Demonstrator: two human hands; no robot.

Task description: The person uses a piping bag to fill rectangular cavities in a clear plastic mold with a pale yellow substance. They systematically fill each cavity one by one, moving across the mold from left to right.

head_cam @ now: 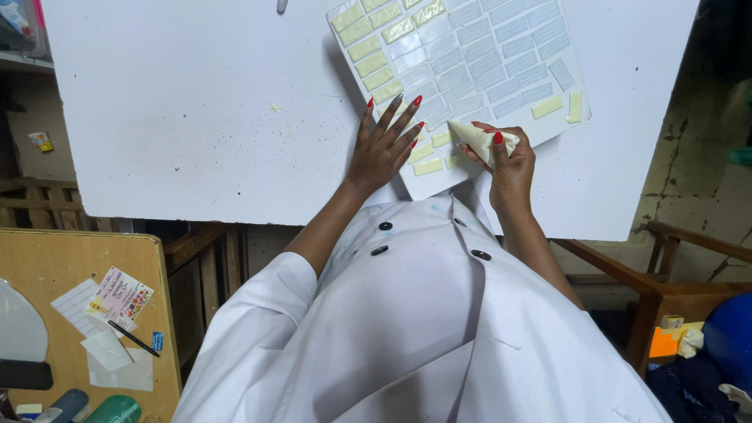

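A clear plastic mould tray [501,47] with many small rectangular cavities lies on a white table [180,102]. Several cavities along its left and near edges hold pale yellow filling; the others look unfilled. My left hand [384,145] rests flat on the tray's near left corner, fingers spread, holding nothing. My right hand [509,160] grips a small cone-shaped piping bag [482,139] of pale cream filling, its tip pointing left over the near row of cavities. I wear a white buttoned coat.
A wooden desk [47,258] at lower left carries papers, a card, a black pen [133,338] and bottles. Wooden furniture [666,290] with an orange item and blue cloth stands at lower right. A small metal object [282,5] lies at the table's far edge.
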